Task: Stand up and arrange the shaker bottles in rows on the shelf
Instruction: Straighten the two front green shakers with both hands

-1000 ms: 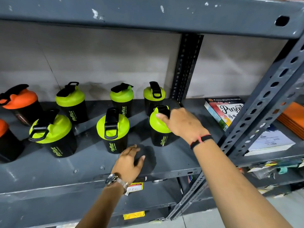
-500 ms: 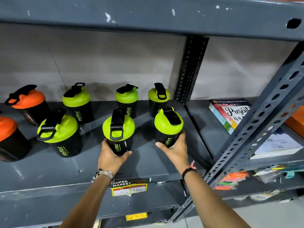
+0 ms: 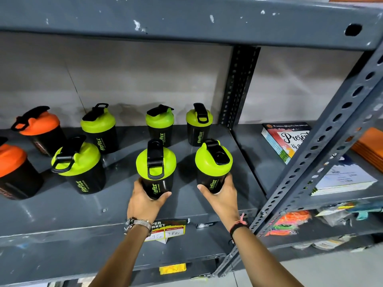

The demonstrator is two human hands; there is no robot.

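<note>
Black shaker bottles stand upright in two rows on the grey metal shelf (image 3: 62, 208). My left hand (image 3: 145, 201) grips the base of the front middle green-lidded bottle (image 3: 155, 166). My right hand (image 3: 222, 198) grips the base of the front right green-lidded bottle (image 3: 213, 162). A third green-lidded bottle (image 3: 77, 165) stands at the front left. Behind are three more green-lidded bottles (image 3: 99, 127) (image 3: 160, 124) (image 3: 199, 123). Two orange-lidded bottles (image 3: 38, 129) (image 3: 12, 168) stand at the far left.
A perforated upright post (image 3: 323, 146) slants across the right. Behind it lie a stack of notebooks (image 3: 286, 139), a white pad (image 3: 344, 179) and orange folders (image 3: 371, 146). Price labels (image 3: 167, 232) hang on the shelf's front edge. Another shelf (image 3: 186, 19) runs overhead.
My right hand dropped from the front right bottle's lid to its base. My left hand moved from the bare shelf onto the front middle bottle's base. Both bottles stay upright.
</note>
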